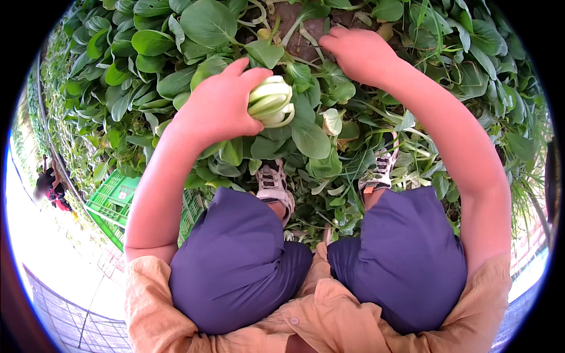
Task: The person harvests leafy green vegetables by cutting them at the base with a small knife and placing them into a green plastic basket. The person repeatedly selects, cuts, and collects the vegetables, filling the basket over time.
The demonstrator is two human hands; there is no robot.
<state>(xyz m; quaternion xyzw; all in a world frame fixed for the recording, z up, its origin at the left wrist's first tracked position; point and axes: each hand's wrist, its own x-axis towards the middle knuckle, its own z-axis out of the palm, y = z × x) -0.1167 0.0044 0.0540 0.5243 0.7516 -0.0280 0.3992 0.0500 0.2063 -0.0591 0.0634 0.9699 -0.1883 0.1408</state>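
Observation:
My left hand (229, 101) is closed around a leafy green vegetable (271, 100), its pale cut base facing right and its leaves mostly hidden under the hand. At the upper right, my right hand (353, 53) reaches down to bare soil (304, 28) among the plants. Its fingertips lie close to a pale stem (309, 39), and whether they hold anything cannot be made out. Just below and between the hands lies another pale cut base (332, 122) among leaves.
Dense leafy plants (152, 42) grow ahead and to both sides. A green plastic crate (112, 198) stands at my left, partly behind my arm. Loose leaves (326, 165) cover the ground around my sandalled feet (274, 185). Another person (55, 189) is far off at the left.

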